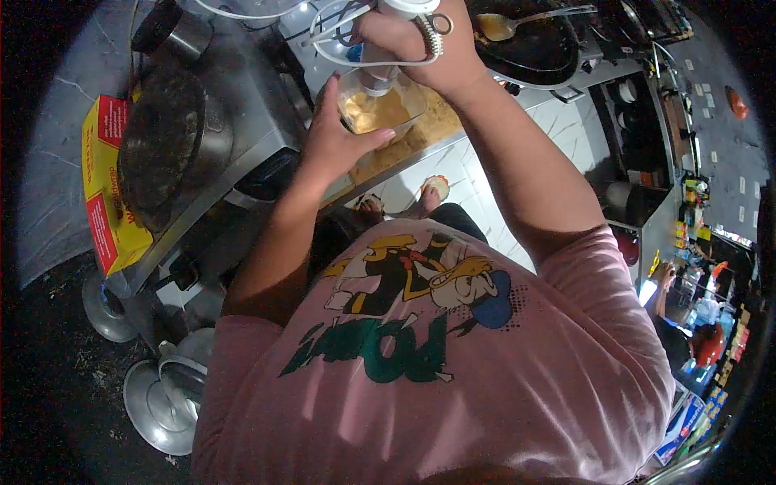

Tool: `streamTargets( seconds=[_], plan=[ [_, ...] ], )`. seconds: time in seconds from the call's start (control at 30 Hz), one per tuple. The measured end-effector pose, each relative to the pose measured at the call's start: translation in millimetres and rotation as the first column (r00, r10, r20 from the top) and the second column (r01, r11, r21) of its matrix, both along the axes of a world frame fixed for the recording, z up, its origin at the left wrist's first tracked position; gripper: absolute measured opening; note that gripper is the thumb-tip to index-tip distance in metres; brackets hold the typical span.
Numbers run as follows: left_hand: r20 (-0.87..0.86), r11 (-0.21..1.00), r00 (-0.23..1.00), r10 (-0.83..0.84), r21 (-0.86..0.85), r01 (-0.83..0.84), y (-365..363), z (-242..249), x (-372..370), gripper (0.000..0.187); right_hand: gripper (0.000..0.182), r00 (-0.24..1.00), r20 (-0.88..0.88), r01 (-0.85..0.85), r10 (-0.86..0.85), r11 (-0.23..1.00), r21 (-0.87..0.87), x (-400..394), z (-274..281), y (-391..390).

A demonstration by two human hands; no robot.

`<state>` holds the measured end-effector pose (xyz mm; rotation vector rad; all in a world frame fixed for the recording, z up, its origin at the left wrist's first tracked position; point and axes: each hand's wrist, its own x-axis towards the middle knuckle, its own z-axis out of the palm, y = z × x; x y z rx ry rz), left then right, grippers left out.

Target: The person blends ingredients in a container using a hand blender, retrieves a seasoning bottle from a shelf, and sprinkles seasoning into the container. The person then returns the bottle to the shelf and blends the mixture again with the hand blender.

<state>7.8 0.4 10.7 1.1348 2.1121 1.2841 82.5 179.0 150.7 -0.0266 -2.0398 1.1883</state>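
Observation:
My right hand (440, 52) is wrapped round a white hand blender (377, 77), a looped cord hanging by the wrist. The blender's lower end reaches down into a clear plastic container (415, 99). Inside that container is a pale yellow, creamy mixture (372, 111). My left hand (343, 137) grips the container's near left side, its thumb along the front and its fingers up the left wall. The blender's tip is hidden in the mixture. Beneath the container lies a brown wooden board (439, 121).
A dark pan (529, 61) with a spatula (501, 26) resting in it sits at the upper right. On the left counter are a large blackened pot (166, 145) and a yellow and red box (121, 218). Metal lids (153, 404) lie lower left. Another person's arm (664, 279) shows far right.

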Motion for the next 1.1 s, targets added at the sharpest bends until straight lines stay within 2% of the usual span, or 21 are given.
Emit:
streamTargets(
  seconds=[0.2, 0.27, 0.4, 0.47, 0.5, 0.57, 0.63, 0.67, 0.73, 0.8, 0.93, 1.1],
  plan=[
    [0.01, 1.0, 1.0, -0.006, 0.015, 0.006, 0, -1, 0, 0.125, 0.032, 0.999, -0.005, 0.039, -0.039, 0.997, 0.069, -1, 0, 0],
    [0.012, 1.0, 1.0, -0.008, 0.022, 0.008, 0, -2, 0, 0.125, 0.033, 0.999, 0.028, 0.015, -0.015, 1.0, -0.007, 1, 1, -1],
    [0.016, 0.998, 1.0, -0.019, 0.06, 0.018, 1, -6, -1, 0.123, 0.034, 0.999, 0.033, -0.014, 0.014, 1.0, -0.005, -4, -16, -3],
    [-0.003, 0.998, 1.0, -0.02, 0.061, 0.02, 1, -5, -2, 0.122, 0.037, 0.998, 0.062, -0.015, 0.019, 0.998, -0.063, -8, -31, -8],
    [0.041, 0.997, 0.998, -0.051, 0.06, 0.048, 1, -3, -4, 0.12, 0.037, 0.998, 0.062, -0.015, 0.019, 0.998, -0.064, -9, -39, -9],
    [0.084, 0.995, 0.993, -0.082, 0.06, 0.077, 1, -6, -5, 0.118, 0.038, 0.992, 0.114, 0.045, -0.053, 0.996, 0.074, -11, -51, -10],
    [-0.039, 0.987, 0.998, -0.059, 0.149, 0.064, 2, -16, -7, 0.115, 0.038, 0.986, 0.155, 0.051, -0.067, 0.993, 0.105, -13, -61, -8],
    [-0.039, 0.987, 0.998, -0.058, 0.148, 0.064, 2, -12, -7, 0.115, 0.038, 0.989, 0.132, 0.054, -0.064, 0.995, 0.08, -12, -59, -9],
    [0.117, 0.995, 0.988, -0.103, 0.023, 0.101, 0, -4, -7, 0.116, 0.038, 0.992, 0.11, 0.055, -0.061, 0.997, 0.056, -10, -53, -11],
    [0.088, 0.996, 0.993, -0.075, 0.055, 0.07, 1, -3, -3, 0.118, 0.036, 0.998, 0.06, 0.031, -0.029, 0.999, -0.033, -7, -36, -10],
    [0.01, 0.997, 1.0, -0.015, 0.077, 0.014, 1, -9, -1, 0.124, 0.033, 0.999, 0.029, 0.024, -0.025, 1.0, 0.015, 1, 1, -9],
    [-0.012, 0.997, 1.0, -0.029, 0.072, 0.029, 2, -15, -4, 0.126, 0.034, 1.0, 0.008, 0.028, -0.029, 0.999, 0.035, -1, 4, -5]
  ],
)
